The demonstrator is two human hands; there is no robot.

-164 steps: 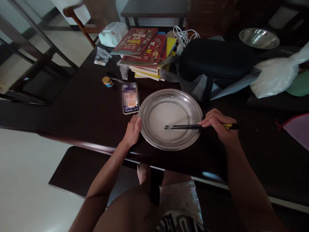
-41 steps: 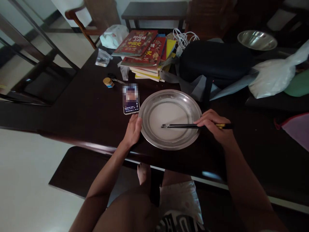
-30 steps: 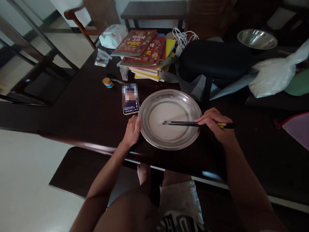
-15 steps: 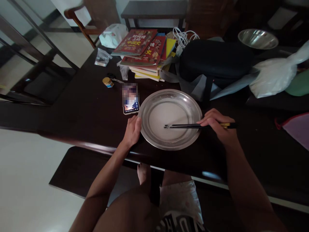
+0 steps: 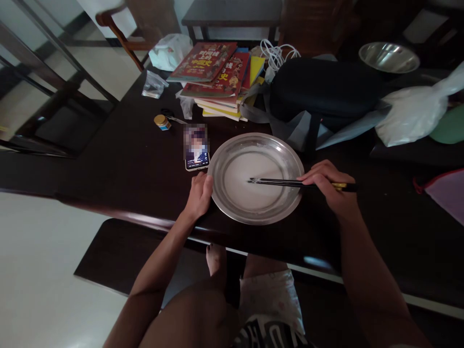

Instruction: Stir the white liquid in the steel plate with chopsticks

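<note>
A wide metal basin (image 5: 250, 220) stands on the dark table, holding a whitish liquid (image 5: 246, 169). My left hand (image 5: 200, 194) is closed on the basin's left rim, thumb on top and the other fingers partly hidden under the edge. Over the right rim, my right hand (image 5: 331, 186) grips black chopsticks (image 5: 279, 182) with gold near the back end. Their tips lie close together at the middle of the liquid, with a little white stuff on them. A phone (image 5: 196, 162) with a lit screen lies just left of the basin.
Behind are a stack of books (image 5: 217, 72), a black case (image 5: 322, 92), a white plastic bag (image 5: 413, 116) and a metal bowl (image 5: 389, 57). Scissors (image 5: 174, 116) and a small gold-lidded jar (image 5: 162, 122) lie left. The table's front edge (image 5: 152, 221) runs before my legs.
The chopstick tips have shifted slightly away from me within the liquid, and my right hand has moved a little with them. My left hand stays on the rim.
</note>
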